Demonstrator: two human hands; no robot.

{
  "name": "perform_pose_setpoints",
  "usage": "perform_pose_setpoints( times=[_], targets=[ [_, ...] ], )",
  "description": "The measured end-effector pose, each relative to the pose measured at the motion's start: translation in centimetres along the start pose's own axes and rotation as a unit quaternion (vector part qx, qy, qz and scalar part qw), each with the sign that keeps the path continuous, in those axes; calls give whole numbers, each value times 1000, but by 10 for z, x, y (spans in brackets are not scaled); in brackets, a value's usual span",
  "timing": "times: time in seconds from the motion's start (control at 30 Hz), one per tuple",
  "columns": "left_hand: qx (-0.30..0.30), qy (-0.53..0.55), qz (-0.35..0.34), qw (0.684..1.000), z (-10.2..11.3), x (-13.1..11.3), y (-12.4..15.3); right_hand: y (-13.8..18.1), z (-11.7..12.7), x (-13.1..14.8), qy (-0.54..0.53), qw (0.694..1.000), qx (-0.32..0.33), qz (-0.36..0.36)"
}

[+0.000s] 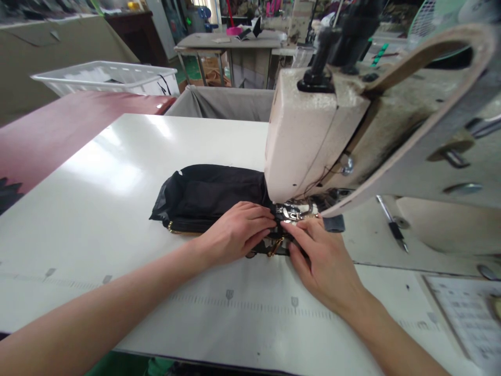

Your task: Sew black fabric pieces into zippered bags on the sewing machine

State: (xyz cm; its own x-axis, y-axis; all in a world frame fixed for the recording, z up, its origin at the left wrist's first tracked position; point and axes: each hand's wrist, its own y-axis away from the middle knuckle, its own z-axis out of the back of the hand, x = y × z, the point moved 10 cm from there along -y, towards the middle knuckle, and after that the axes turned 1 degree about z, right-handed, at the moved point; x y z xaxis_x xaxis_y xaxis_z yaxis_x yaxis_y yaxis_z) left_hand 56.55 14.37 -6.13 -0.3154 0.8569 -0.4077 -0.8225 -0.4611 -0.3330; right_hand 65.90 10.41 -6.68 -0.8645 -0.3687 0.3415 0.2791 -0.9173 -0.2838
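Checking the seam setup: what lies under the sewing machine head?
Under the sewing machine head sits the metal presser foot on black fabric with a gold zipper. Left hand and right hand cover the fabric edge; the needle is hidden.
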Motion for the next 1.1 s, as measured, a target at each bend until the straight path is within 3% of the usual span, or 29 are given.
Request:
perform_pose_setpoints(
  times=[0.17,0.27,0.43,0.97,1.1],
  targets=[
    [-14,-3,-9,1000,1,-2,-1,-7,-1,9,-31,999,17,21],
    [-10,0,-13,1000,0,-1,-1,-5,3,7,-60,998,-8,14],
    [-20,-7,-17,1000,0,-1,0,-3,-1,1,-13,1000,-3,-14],
    [-20,-9,-31,999,1,2,-4,-4,-1,4,6,1000,-16,4],
    [-44,-28,-40,998,4,4,-7,-5,0,4,2,1000,-21,1]
  ],
)
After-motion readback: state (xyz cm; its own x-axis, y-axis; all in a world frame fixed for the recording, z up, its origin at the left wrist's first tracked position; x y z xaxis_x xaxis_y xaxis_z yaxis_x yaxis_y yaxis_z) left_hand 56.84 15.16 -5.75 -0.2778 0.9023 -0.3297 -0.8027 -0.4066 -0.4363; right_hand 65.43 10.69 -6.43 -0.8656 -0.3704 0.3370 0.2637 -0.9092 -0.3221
